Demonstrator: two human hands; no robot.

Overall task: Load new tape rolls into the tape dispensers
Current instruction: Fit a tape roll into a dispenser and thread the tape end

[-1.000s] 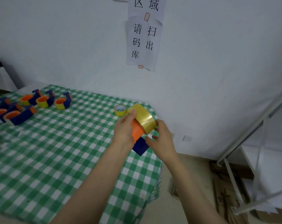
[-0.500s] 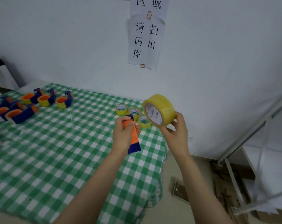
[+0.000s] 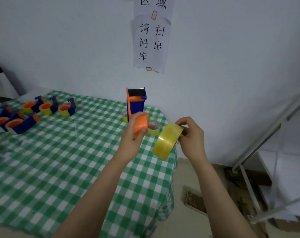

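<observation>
While the left hand grips the dispenser, hiding its lower end, the right hand pinches a blurred tape roll.

Left hand grips upright dispenser; right hand pinches yellow tape roll just beside.

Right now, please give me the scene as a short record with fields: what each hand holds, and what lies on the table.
left hand: grips the dispenser at its orange hub, blue end pointing up
right hand: holds the tape roll
roll and dispenser: apart, roll not yet loaded
table: green checked cloth
on table, behind the hands: spare rolls
on table, far left: loaded dispensers
wall: paper sign
</observation>
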